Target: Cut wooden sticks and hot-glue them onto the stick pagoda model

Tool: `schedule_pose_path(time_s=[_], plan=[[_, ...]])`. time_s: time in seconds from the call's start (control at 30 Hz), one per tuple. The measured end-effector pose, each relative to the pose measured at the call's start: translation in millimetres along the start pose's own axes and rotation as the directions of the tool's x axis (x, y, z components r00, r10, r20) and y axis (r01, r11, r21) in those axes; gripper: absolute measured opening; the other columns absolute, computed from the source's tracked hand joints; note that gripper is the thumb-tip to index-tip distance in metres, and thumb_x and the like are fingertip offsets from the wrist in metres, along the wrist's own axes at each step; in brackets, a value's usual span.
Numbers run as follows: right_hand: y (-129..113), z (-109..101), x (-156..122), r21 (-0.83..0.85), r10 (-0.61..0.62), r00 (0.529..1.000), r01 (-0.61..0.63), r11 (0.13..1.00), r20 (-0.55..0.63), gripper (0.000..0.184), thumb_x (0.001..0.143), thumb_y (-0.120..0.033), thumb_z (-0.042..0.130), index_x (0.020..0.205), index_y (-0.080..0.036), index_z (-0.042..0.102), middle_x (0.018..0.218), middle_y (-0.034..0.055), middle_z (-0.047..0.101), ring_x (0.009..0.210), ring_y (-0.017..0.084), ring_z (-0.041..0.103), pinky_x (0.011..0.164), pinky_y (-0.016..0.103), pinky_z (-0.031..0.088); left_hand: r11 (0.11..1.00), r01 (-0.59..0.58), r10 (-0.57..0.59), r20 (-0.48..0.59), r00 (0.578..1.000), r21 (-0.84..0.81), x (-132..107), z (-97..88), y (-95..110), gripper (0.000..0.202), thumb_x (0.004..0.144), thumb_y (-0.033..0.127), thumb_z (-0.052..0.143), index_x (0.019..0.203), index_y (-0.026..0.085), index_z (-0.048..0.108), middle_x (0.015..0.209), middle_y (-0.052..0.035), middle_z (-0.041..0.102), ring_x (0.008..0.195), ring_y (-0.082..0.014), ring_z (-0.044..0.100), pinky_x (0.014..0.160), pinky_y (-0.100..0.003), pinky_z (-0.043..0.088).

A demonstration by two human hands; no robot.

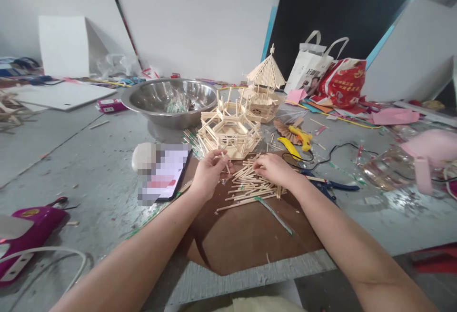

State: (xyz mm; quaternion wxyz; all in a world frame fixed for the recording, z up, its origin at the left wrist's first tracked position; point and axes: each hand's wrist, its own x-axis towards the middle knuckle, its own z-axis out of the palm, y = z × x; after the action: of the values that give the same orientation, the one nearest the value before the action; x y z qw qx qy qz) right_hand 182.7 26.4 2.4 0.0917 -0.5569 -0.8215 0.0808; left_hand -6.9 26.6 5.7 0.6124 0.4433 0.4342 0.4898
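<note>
My left hand (210, 171) pinches a short wooden stick (225, 162) just in front of a hexagonal stick frame (229, 131). My right hand (273, 169) rests with curled fingers on a loose pile of wooden sticks (246, 186), touching them; whether it grips one is hidden. The pile lies on a brown board (246, 236). Behind the frame stands a finished stick pavilion with a peaked roof (264, 88).
A steel bowl (143, 102) with sticks sits at the back left, a phone (162, 174) left of my hand. A yellow glue gun (298, 141) and blue pliers (330, 186) lie to the right. Bags (328, 81), paper scraps and a purple device (28, 236) surround.
</note>
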Motion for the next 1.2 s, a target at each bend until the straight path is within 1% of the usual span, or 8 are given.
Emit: schedule_pose_path(time_s=[0.17,0.33,0.53,0.67,0.77,0.87,1.0,1.2], plan=[[-3.8,6.7,-2.9,-0.185,-0.077,0.994,0.091,0.978,0.081,0.012,0.074,-0.021,0.048,0.074,-0.018,0.059,0.076,0.0051,0.060,0.078,0.016,0.052,0.069,0.025,0.033,0.998,0.038,-0.040,0.042,0.998,0.043,-0.1,1.0,-2.5,0.033,0.060,0.021,0.061,0.090,0.016,0.049,0.056,0.0041,0.055,0.052,-0.0090,0.055,0.049,-0.021,0.046],[-3.1,10.4,-6.4,-0.156,-0.112,0.993,0.116,0.981,0.036,0.013,0.075,-0.014,0.043,0.070,-0.017,0.055,0.072,0.0041,0.058,0.071,0.014,0.049,0.068,0.025,0.032,0.993,0.104,-0.109,0.084,0.991,0.055,-1.3,0.5,-3.7,0.021,0.060,0.028,0.062,0.069,0.013,0.051,0.058,0.0014,0.058,0.053,-0.0082,0.054,0.051,-0.020,0.046],[0.5,13.9,-8.1,0.180,0.077,0.995,-0.063,0.982,-0.070,0.010,0.076,-0.020,0.043,0.075,-0.018,0.052,0.072,0.0011,0.058,0.066,0.012,0.049,0.060,0.022,0.033,0.985,0.165,-0.168,0.091,0.982,0.045,-2.1,0.6,-5.8,0.024,0.059,0.030,0.064,0.071,0.015,0.050,0.067,-0.0011,0.062,0.055,-0.0106,0.057,0.052,-0.023,0.046],[1.2,11.4,-8.9,0.355,0.123,0.985,-0.073,0.932,-0.122,0.011,0.075,-0.023,0.046,0.080,-0.019,0.055,0.076,0.0001,0.059,0.068,0.011,0.051,0.062,0.021,0.035,0.982,0.182,-0.187,0.112,0.976,0.047,-3.9,2.2,-4.2,0.024,0.057,0.029,0.064,0.070,0.015,0.050,0.066,-0.0005,0.061,0.054,-0.0110,0.057,0.051,-0.023,0.046],[1.4,5.6,-12.0,0.262,0.086,0.986,-0.047,0.964,-0.141,0.012,0.072,-0.021,0.050,0.079,-0.019,0.058,0.082,0.0024,0.060,0.075,0.013,0.052,0.067,0.023,0.035,0.980,0.186,-0.194,0.125,0.973,0.070,-4.0,2.4,-4.2,0.023,0.057,0.029,0.064,0.069,0.015,0.050,0.067,-0.0004,0.061,0.053,-0.0104,0.056,0.050,-0.023,0.046],[0.7,0.9,-16.2,0.204,-0.022,0.999,0.017,0.979,0.027,0.012,0.071,-0.023,0.050,0.075,-0.019,0.061,0.076,0.0020,0.061,0.072,0.013,0.053,0.065,0.023,0.035,0.980,0.169,-0.182,0.134,0.974,0.101,-2.3,1.1,-6.5,0.022,0.058,0.029,0.064,0.069,0.015,0.051,0.068,-0.0004,0.060,0.053,-0.0100,0.056,0.050,-0.023,0.046],[-3.8,0.1,-20.4,0.155,-0.093,0.974,0.062,0.986,0.205,0.014,0.071,-0.027,0.051,0.077,-0.020,0.061,0.074,0.0013,0.063,0.067,0.013,0.054,0.058,0.022,0.034,0.979,0.155,-0.174,0.142,0.974,0.133,0.1,-1.5,-9.8,0.023,0.058,0.031,0.063,0.069,0.015,0.053,0.069,-0.0007,0.060,0.053,-0.0109,0.056,0.048,-0.023,0.045],[-13.7,0.3,-24.7,-0.072,-0.089,0.980,0.103,0.992,0.180,0.018,0.073,-0.024,0.044,0.074,-0.020,0.061,0.075,0.0042,0.063,0.068,0.015,0.055,0.056,0.024,0.032,0.977,0.148,-0.171,0.150,0.974,0.153,-0.3,-2.3,-11.1,0.021,0.059,0.030,0.063,0.071,0.014,0.054,0.070,-0.0014,0.060,0.053,-0.0101,0.056,0.047,-0.021,0.044]])
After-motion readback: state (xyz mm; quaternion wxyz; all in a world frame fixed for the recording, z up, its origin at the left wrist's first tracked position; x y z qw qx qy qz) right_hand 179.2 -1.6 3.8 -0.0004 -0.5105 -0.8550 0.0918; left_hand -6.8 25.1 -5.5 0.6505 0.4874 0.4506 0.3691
